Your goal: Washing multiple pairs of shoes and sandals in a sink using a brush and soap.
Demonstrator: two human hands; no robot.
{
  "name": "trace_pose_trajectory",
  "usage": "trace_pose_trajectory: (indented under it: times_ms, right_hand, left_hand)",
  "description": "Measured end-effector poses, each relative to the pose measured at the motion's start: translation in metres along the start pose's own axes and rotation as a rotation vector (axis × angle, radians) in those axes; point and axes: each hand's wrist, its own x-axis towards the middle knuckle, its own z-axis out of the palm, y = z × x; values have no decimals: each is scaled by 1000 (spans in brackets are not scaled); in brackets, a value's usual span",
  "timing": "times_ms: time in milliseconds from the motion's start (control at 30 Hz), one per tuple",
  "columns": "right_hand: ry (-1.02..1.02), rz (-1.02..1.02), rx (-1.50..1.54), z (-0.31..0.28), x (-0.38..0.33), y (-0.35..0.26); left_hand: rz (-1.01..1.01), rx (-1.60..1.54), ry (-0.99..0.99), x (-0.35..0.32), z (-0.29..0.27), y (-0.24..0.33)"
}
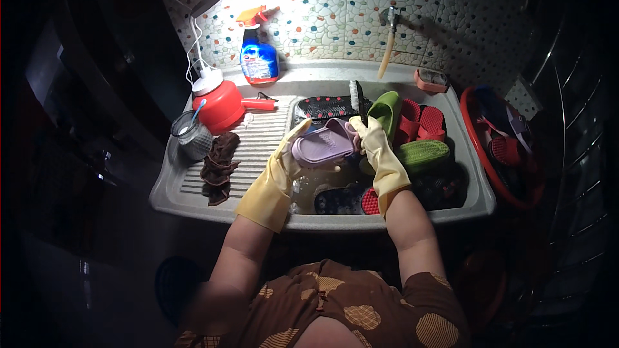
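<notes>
Nearest the wearer, a dark slipper (335, 201) is lying in the cloudy water (308, 188) inside the sink's front rim (322, 222). Just beyond, the gloved left hand (284, 158) is clamping its fingers on a lilac slipper (325, 145) above that water; wet rubber could be slipping free if that grip loosens. The gloved right hand (378, 145) seems to be closing its fingers on a white-bristled brush (354, 95); hard scrubbing could be splashing. Farther off, a green slipper (387, 113) is leaning by red slippers (431, 124), and a knock could be toppling it.
</notes>
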Motion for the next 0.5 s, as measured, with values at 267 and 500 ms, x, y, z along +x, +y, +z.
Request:
trace_pose_trajectory:
  times_ms: [267,500]
  right_hand:
    - [-14,-385,-157,11,14,25]
    - [168,-192,-125,25,8,12]
  left_hand:
    - [-59,93,27,-3,-5,-13]
    - [265,73,202,0,-38,3]
